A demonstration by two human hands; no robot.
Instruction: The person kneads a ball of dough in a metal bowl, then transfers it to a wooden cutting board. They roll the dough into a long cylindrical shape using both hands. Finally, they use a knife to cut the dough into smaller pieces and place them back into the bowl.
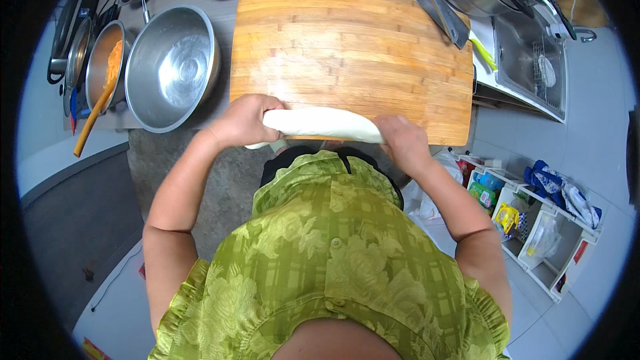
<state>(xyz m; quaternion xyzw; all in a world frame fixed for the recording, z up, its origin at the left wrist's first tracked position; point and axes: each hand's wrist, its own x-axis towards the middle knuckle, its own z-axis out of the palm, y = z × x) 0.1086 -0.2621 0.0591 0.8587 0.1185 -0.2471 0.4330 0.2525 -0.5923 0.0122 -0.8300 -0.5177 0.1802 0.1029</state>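
Observation:
A thick white roll of dough (pixel 323 124) stretches between my hands along the near edge of the wooden board (pixel 353 47). My left hand (pixel 248 120) is closed round its left end, and a bit of dough sticks out below that hand. Round the right end, the fingers of my right hand (pixel 404 141) are closed as well. The dough bows slightly upward in the middle. Pale flour dust marks the board beyond it.
Left of the board stand a large steel bowl (pixel 172 70) and a pot (pixel 107 60) of orange mash with a wooden handle (pixel 93 123). A cleaver (pixel 443 17) lies at the board's far right, near a yellow-green-handled knife (pixel 483 52). Beyond is a sink (pixel 527 47); a white shelf (pixel 540 227) stands lower right.

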